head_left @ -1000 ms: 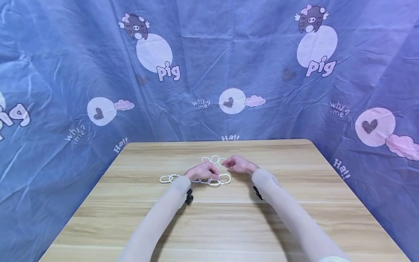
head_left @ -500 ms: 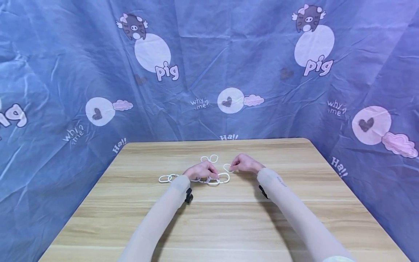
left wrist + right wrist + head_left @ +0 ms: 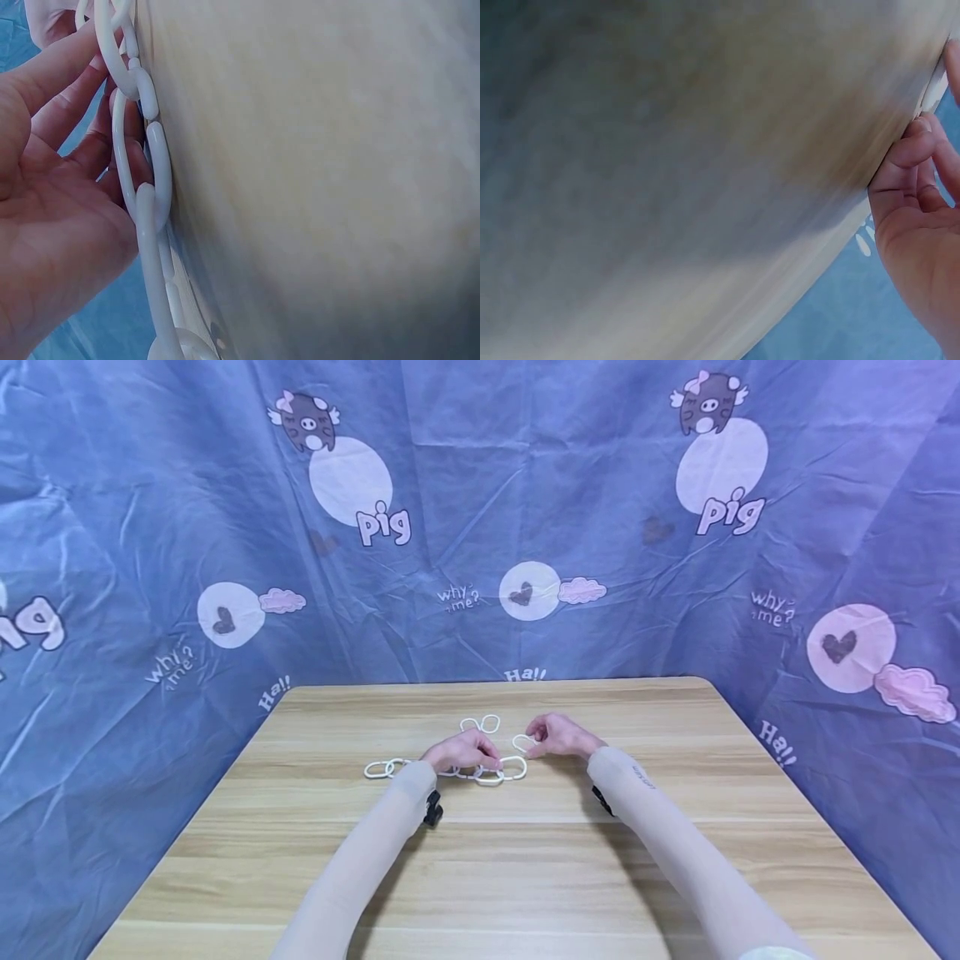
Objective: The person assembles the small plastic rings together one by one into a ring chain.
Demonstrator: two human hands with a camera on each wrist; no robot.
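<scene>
White chain (image 3: 152, 255) on the table (image 3: 480, 877), left hand (image 3: 462, 750) pinching it near its right end; right hand (image 3: 558, 735) has curled fingers at a loose link (image 3: 514, 744), can't tell if they're gripping. I'd keep that chain end steady. Left wrist view shows gaps in the links; head view's too far off.

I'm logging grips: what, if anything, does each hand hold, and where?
The left hand holds the chain near where its rightmost two links join. The right hand is at the loose link's right end; whether it grips is unclear.
</scene>
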